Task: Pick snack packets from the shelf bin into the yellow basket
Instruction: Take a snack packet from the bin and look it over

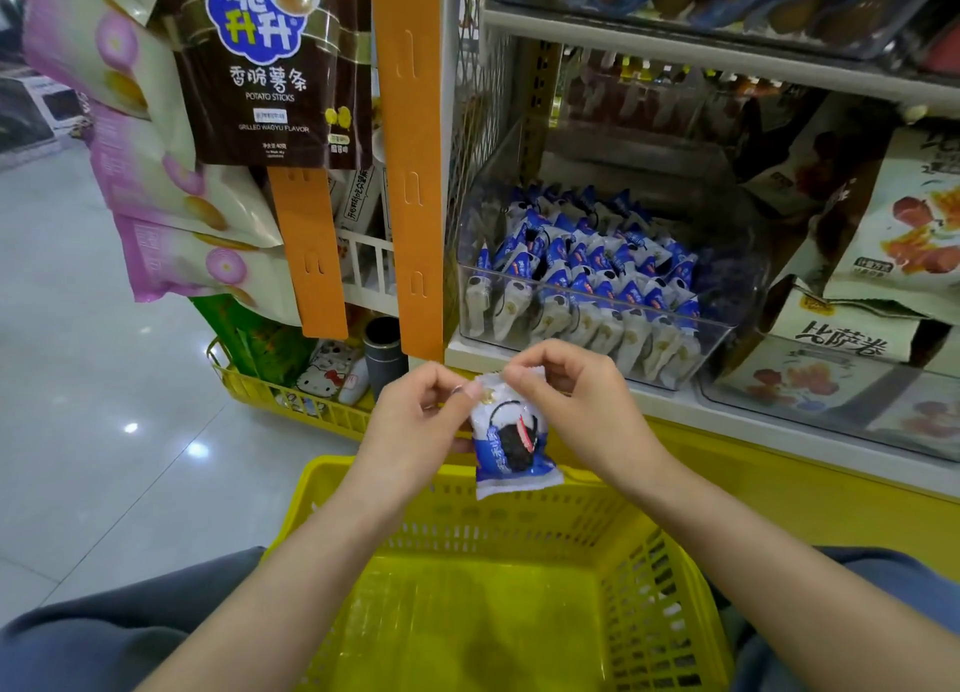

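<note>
You hold the small white-and-blue foil snack packet (511, 447) in mid-air in both hands. It sits just above the far rim of the yellow slatted plastic basket (670, 577) and is not inside it. The packet hangs upright, crimped top seam uppermost, printed face toward you.

Your left hand (415, 421) pinches the packet's upper left edge between thumb and forefinger; the remaining fingers are curled in toward the palm. Your right hand (571, 400) pinches the top seam from the other side, fingers bent, knuckles up. Both forearms are bare. They rise from the lower corners of the view and converge over the basket, wrists near each other.

The basket lies directly below your arms, between your grey-blue clothed legs. No packet can be seen on its floor.

Beyond your hands, the clear plastic shelf bin (623, 304) stands on the white shelf (670, 405). It holds rows of matching white-and-blue packets (592, 270) stacked on edge.

To the left of the bin hangs an orange slotted display strip (408, 172), and further left a brown potato-stick bag (270, 68). A second yellow basket (291, 400) rests on the pale tiled floor (104, 431) under them.
</note>
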A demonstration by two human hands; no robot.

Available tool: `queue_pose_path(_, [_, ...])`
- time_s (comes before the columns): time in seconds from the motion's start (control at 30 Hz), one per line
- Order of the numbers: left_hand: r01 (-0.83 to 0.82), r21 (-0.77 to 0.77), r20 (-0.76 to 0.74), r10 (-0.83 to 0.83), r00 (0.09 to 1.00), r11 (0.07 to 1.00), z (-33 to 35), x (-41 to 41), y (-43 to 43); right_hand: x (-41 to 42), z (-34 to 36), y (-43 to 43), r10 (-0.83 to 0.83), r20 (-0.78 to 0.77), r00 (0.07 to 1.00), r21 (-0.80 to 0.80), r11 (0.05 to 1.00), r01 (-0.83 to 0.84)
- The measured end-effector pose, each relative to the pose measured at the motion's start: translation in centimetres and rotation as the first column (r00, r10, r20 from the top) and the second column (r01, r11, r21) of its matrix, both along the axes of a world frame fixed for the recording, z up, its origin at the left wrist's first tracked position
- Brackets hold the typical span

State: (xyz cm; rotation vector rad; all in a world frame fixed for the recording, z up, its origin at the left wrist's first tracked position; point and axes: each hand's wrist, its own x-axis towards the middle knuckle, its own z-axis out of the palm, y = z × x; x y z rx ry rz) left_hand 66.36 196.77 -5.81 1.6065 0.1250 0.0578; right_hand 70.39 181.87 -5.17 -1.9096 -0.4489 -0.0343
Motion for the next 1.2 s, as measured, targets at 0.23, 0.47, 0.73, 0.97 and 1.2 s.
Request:
queue_pose_path(0.23, [-0.143, -0.318, -0.180, 0.088, 0.980, 0.937, -0.6, 0.5, 0.8, -0.6, -0.1, 0.1, 0.084, -0.397, 0.914, 0.157, 0.987, -0.023])
queue_pose_path(0.47, [0.029, -0.229, -0.297, -0.098, 0.950, 0.973, -3.4, -1.9, -1.6, -2.9, -2.9, -0.5, -0.018, -0.546, 0.838, 0.182, 0.973, 0.139])
queue_pose_path(0.73, [0.173, -0.007, -0.360, -0.164, 0.918, 0.985, -10.1, -3.0, -2.8, -4.9, -9.5, -6.2, -0.329, 0.022, 0.944, -0.441, 0.845, 0.304])
queue_pose_path(0.97, [0.215, 0.151, -0.578, -0.090, 0.811, 0.965, -21.0, -4.1, -5.3, -5.3, -16.3, -15.1, -0.522, -0.157, 0.838, -0.638, 0.701, 0.317])
queue_pose_path(1.2, [0.355, 0.315, -0.679, -0.052, 0.732, 0.880, -29.4, -5.6, -7.1, -6.3, -19.8, -15.8, -0.547, -0.157, 0.823, -0.419, 0.791, 0.446])
